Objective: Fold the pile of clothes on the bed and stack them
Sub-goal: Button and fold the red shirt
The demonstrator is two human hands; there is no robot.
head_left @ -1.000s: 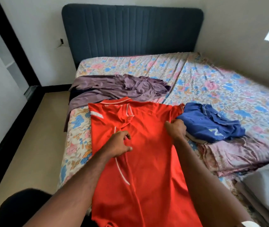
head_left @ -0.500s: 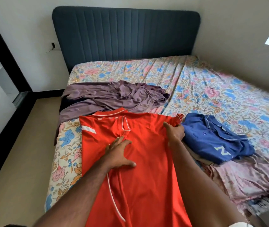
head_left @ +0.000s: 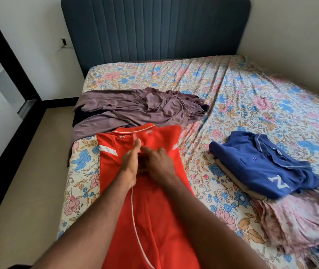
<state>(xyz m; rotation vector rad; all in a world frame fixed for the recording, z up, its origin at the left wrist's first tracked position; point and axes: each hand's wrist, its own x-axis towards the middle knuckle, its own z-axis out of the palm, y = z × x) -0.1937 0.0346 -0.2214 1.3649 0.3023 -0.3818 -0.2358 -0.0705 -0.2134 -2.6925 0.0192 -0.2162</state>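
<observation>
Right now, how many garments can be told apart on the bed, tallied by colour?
Red: 1, the shirt under both hands
Mauve: 1, the crumpled garment near the headboard
Blue: 1, the polo on top of the stack
Beige: 1, a folded piece under the polo
Pink floral: 1, the cloth beneath them
Total: 5

The right hand [head_left: 159,162] now lies beside the left hand [head_left: 129,164] mid-shirt; the red shirt [head_left: 154,210] is narrower, its right side folded in.

Bed [head_left: 251,98]: one. Loose garments: one orange shirt [head_left: 150,220], one mauve garment [head_left: 135,109]. Stack [head_left: 267,171]: apparently three folded items.
</observation>
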